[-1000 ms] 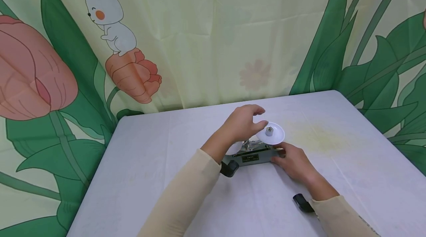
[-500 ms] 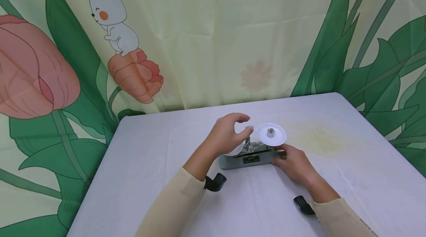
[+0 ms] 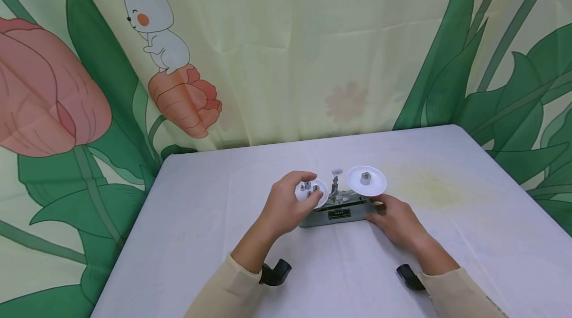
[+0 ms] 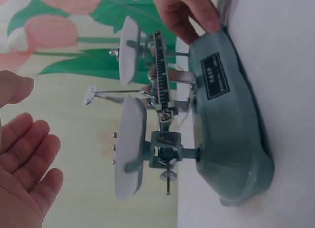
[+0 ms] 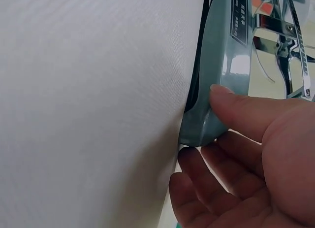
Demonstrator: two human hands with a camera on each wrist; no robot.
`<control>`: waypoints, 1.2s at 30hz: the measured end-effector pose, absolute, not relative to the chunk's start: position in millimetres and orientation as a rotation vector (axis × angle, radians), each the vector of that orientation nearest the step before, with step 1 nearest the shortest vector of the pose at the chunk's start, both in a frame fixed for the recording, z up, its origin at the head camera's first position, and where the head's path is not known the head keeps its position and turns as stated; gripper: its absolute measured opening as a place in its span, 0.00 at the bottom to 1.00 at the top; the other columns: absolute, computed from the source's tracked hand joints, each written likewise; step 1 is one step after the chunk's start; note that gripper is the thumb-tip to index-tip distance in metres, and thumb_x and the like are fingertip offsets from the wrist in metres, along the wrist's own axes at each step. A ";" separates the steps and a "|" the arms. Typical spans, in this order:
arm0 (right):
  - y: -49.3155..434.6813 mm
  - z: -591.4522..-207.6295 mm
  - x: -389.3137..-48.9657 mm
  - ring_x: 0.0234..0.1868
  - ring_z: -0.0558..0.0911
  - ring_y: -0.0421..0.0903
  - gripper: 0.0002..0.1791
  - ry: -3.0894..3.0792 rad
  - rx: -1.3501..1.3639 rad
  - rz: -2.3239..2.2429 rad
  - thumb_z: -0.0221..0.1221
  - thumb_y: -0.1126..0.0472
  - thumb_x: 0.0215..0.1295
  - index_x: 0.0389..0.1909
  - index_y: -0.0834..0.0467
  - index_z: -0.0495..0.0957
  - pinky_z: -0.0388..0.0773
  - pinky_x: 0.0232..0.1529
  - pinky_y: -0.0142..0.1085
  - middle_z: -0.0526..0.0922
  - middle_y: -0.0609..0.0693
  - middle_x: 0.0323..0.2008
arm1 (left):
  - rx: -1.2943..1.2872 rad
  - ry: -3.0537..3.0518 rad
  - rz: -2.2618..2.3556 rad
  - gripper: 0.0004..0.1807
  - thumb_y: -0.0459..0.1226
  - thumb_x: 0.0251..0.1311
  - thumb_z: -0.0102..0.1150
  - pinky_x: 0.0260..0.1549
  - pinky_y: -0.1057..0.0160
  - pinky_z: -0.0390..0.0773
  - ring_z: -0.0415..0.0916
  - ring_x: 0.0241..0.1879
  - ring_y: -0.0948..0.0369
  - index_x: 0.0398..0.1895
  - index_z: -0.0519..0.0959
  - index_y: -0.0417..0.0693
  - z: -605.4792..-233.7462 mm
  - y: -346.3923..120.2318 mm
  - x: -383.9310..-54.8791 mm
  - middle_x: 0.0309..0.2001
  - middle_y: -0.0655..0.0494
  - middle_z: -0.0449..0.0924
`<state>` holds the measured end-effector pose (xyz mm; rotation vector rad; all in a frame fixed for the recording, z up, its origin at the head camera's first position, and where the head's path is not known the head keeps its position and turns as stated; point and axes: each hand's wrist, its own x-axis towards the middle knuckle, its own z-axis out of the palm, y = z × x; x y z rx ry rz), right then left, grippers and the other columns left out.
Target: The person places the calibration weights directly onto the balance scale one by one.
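Observation:
A balance scale [image 3: 344, 216] with a grey-green base stands on the white-covered table. Several small metal weights [image 3: 307, 185] stand on its left pan [image 3: 325, 192], and one metal weight [image 3: 365, 178] sits on the right pan [image 3: 378, 183]. My left hand [image 3: 286, 204] hovers beside the left pan, thumb and fingers apart. The left wrist view shows nothing between them and a gap to the pan [image 4: 130, 149]. My right hand [image 3: 395, 219] grips the right end of the base. Its thumb lies on the front face and its fingers curl round the end, seen in the right wrist view.
The white tablecloth [image 3: 214, 228] covers the table, with a faint yellowish stain [image 3: 429, 186] right of the scale. A printed curtain [image 3: 286, 60] with tulips and a rabbit hangs behind the far edge. Black wrist cameras [image 3: 275, 272] are worn on both wrists.
My left hand has moved left and toward me, from near the right pan, past the middle post, to the left pan. The right hand stays on the base.

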<state>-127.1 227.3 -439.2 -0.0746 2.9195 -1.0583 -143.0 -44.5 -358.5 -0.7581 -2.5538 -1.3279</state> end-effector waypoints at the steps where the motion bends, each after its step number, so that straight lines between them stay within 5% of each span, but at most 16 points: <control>1: 226.8 -439.1 -126.7 0.61 0.74 0.68 0.30 2.921 -0.081 -1.051 0.65 0.62 0.64 0.64 0.69 0.70 0.70 0.57 0.63 0.76 0.68 0.60 | -0.741 -2.567 -1.324 0.19 0.36 0.61 0.67 0.48 0.49 0.80 0.78 0.51 0.51 0.54 0.80 0.40 -360.3 -46.5 -141.5 0.52 0.48 0.81; 7: 223.2 -437.3 -120.7 0.66 0.67 0.70 0.35 2.942 -0.134 -0.961 0.64 0.62 0.64 0.69 0.71 0.64 0.65 0.61 0.64 0.70 0.70 0.64 | -0.636 -2.637 -1.216 0.24 0.41 0.58 0.71 0.49 0.51 0.79 0.77 0.53 0.52 0.56 0.79 0.42 -369.7 -58.7 -131.8 0.55 0.50 0.80; 16: 215.1 -421.0 -98.2 0.64 0.65 0.75 0.46 2.915 -0.054 -0.575 0.67 0.44 0.61 0.66 0.75 0.64 0.65 0.59 0.67 0.63 0.76 0.66 | -0.477 -2.701 -0.815 0.32 0.53 0.53 0.72 0.56 0.44 0.72 0.72 0.61 0.52 0.58 0.79 0.47 -381.5 -85.1 -113.2 0.57 0.53 0.79; 23: 210.1 -398.8 -78.7 0.65 0.65 0.73 0.51 2.952 -0.056 -0.323 0.65 0.32 0.57 0.67 0.69 0.68 0.64 0.56 0.70 0.63 0.74 0.67 | -0.362 -2.845 -0.561 0.44 0.64 0.52 0.67 0.61 0.36 0.63 0.61 0.67 0.46 0.66 0.72 0.46 -382.5 -103.7 -99.0 0.64 0.47 0.71; 30: 204.6 -382.3 -57.7 0.64 0.66 0.71 0.50 3.122 -0.167 -0.130 0.66 0.32 0.54 0.66 0.65 0.71 0.64 0.55 0.70 0.65 0.71 0.67 | -0.225 -3.029 -0.372 0.54 0.73 0.49 0.59 0.63 0.28 0.50 0.50 0.73 0.41 0.72 0.66 0.49 -375.1 -116.9 -85.4 0.72 0.43 0.61; 36: 198.7 -369.7 -50.0 0.68 0.60 0.72 0.54 3.195 -0.172 -0.084 0.62 0.26 0.54 0.70 0.63 0.68 0.55 0.59 0.74 0.61 0.70 0.70 | -0.163 -3.121 -0.253 0.59 0.78 0.49 0.50 0.61 0.22 0.42 0.40 0.75 0.38 0.76 0.61 0.50 -367.4 -118.1 -78.3 0.75 0.40 0.54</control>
